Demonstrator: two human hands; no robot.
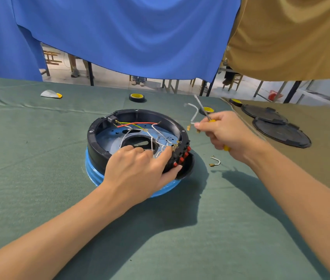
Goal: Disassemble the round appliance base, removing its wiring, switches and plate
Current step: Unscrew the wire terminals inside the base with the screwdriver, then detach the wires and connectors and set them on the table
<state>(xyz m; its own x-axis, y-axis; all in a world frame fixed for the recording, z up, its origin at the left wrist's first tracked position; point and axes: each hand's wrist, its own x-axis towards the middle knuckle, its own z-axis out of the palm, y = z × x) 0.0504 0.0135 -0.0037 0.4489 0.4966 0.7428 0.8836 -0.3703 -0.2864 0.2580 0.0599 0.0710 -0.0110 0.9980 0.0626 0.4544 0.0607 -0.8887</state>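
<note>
**A:** Why is the left hand [140,168] clamped on the round appliance base [99,138] like that?

**B:** To steady it, I'd judge. The fingers curl inside the black rim and the thumb presses on the outside, just beneath the red switches [182,156]. That way the base can't skid on the green cloth [38,158] while connectors are tugged.

**A:** And the right hand [226,132]?

**B:** It's raised, out to the far side of the left hand and clear of the base. Its fist wraps the yellow handle of a screwdriver [202,108], shaft pointing up and away. Its fingertips also pinch a bent white wire [194,112], brass terminals dangling free — that lead looks detached.

**A:** What's left inside?

**B:** A red wire [138,123] and several white leads cross the blue plate [109,136], just beyond the left fingertips. The index finger seems to touch the switch terminals, though they're too small to be sure. Another loose wire [215,161] lies on the cloth beneath the right hand — parked out of the way, probably.
</note>
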